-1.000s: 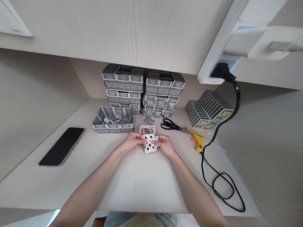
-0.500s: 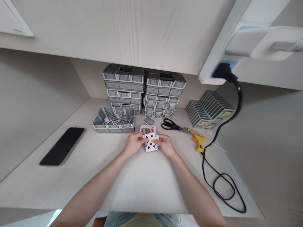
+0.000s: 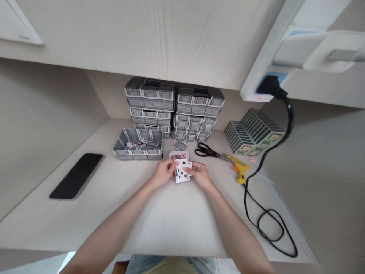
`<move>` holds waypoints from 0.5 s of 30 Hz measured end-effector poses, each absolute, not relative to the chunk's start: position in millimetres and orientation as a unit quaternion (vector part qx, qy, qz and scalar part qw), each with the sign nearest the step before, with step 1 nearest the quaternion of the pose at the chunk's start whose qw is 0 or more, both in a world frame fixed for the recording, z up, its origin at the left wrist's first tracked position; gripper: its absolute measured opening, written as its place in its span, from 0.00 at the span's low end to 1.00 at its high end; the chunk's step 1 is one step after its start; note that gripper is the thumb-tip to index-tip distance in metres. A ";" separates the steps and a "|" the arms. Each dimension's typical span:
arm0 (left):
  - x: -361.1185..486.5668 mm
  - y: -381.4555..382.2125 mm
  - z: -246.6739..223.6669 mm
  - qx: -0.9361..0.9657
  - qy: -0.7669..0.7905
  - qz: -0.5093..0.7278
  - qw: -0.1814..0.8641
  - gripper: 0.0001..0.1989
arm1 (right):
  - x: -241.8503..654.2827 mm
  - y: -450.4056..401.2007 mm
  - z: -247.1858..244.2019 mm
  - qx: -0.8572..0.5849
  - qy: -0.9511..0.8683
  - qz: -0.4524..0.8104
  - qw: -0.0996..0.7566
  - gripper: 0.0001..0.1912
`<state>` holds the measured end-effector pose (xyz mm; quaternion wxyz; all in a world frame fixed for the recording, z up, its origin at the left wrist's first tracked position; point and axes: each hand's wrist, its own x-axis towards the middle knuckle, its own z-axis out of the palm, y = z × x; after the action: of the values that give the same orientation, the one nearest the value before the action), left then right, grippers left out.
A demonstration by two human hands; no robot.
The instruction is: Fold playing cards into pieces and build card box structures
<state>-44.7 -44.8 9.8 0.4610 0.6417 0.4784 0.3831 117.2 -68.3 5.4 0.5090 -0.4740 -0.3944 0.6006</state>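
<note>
Two overlapping playing cards [image 3: 182, 174], a seven and an ace of spades, are held face up between my hands at the middle of the desk. My right hand [image 3: 200, 174] pinches their right side, thumb across the faces. At their upper left edge, my left hand [image 3: 163, 172] is closed with thumb and fingers on the cards. Just behind lies a face-up king card [image 3: 179, 155], partly covered by the held cards. Farther back, a few grey-backed cards [image 3: 180, 145] lie face down.
An open box made of cards [image 3: 138, 155] holds loose pieces. Stacked card boxes [image 3: 150, 102] stand behind it. Black scissors [image 3: 207, 151], a yellow glue gun [image 3: 241, 171] and card packs [image 3: 256, 131] are at right. A phone [image 3: 76, 176] lies left; a black cable [image 3: 245, 201] loops at right.
My left thumb has drawn back from the card faces to their upper left edge. The right hand keeps its pinch, almost unmoved. The view has shifted slightly.
</note>
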 end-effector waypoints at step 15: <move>-38.8 -50.2 5.5 0.636 0.481 0.378 0.470 0.21 | 115.6 -67.6 2.2 -0.457 -0.383 0.591 0.543 0.16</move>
<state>-38.8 -50.2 5.5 0.4701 0.6361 0.4811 0.3781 115.6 -67.6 2.2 0.5427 -0.4574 -0.3832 0.5912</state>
